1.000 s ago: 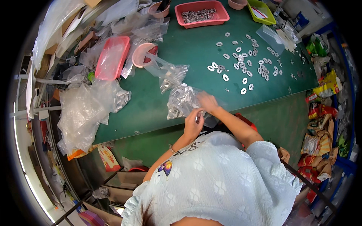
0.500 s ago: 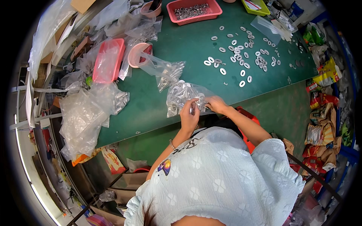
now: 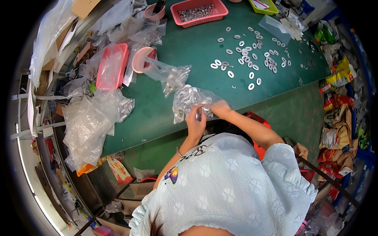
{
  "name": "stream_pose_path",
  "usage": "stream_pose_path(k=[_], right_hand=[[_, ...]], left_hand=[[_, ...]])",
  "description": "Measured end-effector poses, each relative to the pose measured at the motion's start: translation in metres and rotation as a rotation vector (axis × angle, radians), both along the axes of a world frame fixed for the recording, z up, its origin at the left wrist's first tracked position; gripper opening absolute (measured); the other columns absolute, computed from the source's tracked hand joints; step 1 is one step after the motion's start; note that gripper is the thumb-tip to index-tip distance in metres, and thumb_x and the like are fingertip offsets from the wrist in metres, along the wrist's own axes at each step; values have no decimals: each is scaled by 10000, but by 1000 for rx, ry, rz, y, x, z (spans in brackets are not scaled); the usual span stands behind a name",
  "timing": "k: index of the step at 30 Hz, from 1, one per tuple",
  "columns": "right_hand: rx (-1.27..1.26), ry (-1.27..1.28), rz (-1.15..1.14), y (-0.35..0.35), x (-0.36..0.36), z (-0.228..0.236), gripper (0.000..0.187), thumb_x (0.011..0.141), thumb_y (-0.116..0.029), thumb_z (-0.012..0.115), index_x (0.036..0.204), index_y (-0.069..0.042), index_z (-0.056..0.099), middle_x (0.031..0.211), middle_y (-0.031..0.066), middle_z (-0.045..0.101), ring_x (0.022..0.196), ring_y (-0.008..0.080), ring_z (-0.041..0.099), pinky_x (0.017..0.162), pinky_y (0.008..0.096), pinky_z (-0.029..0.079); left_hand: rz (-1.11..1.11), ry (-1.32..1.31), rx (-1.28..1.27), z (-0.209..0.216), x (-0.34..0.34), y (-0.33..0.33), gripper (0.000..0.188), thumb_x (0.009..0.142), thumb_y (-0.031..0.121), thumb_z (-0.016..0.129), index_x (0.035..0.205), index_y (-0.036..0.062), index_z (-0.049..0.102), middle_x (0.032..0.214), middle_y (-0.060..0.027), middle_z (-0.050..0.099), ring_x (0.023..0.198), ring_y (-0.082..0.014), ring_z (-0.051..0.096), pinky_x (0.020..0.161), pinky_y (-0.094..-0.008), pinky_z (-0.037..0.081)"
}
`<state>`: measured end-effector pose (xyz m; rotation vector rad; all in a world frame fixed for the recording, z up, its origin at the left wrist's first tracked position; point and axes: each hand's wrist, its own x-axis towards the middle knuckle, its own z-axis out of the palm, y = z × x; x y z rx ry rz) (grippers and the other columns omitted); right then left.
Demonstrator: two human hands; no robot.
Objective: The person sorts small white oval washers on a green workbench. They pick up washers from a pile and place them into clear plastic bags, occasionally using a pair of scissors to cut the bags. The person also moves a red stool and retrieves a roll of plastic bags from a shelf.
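Observation:
At the table's near edge my left hand point(image 3: 195, 124) is closed around a small shiny metal piece point(image 3: 198, 117). The piece looks oval, and part of it is hidden by the fingers. Close on its right, my right hand point(image 3: 221, 109) is at the near side of an open clear plastic bag point(image 3: 188, 100). Motion smears its fingers, so whether they hold anything does not show. Silvery metal pieces fill that bag. A second clear bag point(image 3: 173, 80) with metal parts lies against its far side.
Oval metal rings point(image 3: 246, 59) lie scattered over the green table point(image 3: 157, 126). A pink tray point(image 3: 204, 22) of small metal parts stands at the back. Leftward are a pink bowl point(image 3: 138, 59), a red tray point(image 3: 100, 80) and a heap of plastic bags point(image 3: 86, 122).
My right hand has shifted slightly left and up against the bag and is now blurred. My left hand has stayed nearly in place with the metal piece. The view has shifted a little.

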<state>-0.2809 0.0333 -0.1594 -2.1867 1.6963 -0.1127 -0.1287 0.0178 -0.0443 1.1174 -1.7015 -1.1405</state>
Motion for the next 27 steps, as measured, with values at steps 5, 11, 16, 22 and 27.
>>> stream_pose_path(k=[5,11,16,22,27], right_hand=[[123,147,29,-5,5,8,312,697,-132,611,1000,-98,544,797,112,609,719,275,621,591,356,456],[56,174,1,-4,10,2,275,706,-144,619,963,-70,556,836,137,607,787,290,622,637,409,474],[178,-7,-181,-4,1,-2,223,733,-132,603,938,-45,585,800,166,625,806,277,631,663,431,496],[798,-1005,-449,-11,-26,40,168,842,-210,562,908,-56,566,697,66,598,569,122,546,456,257,413],[888,-1378,-527,2,-28,75,262,867,-229,551,1077,-73,529,723,11,540,643,77,510,428,199,346]], left_hand=[[-8,-19,-55,0,-1,1,201,746,-68,543,922,21,585,669,-17,450,615,-88,423,578,-212,370],[-8,-21,-68,0,-2,3,205,747,-69,538,924,21,585,672,-20,454,616,-94,426,582,-216,372],[-5,-10,-43,-3,0,1,204,748,-70,536,926,16,583,680,-12,447,623,-89,423,583,-211,369],[2,2,-18,-1,0,1,193,759,-62,535,932,10,580,686,3,439,625,-69,412,572,-196,358],[-11,17,33,1,-4,0,191,770,-58,534,943,8,578,687,9,438,629,-61,411,566,-196,357]])
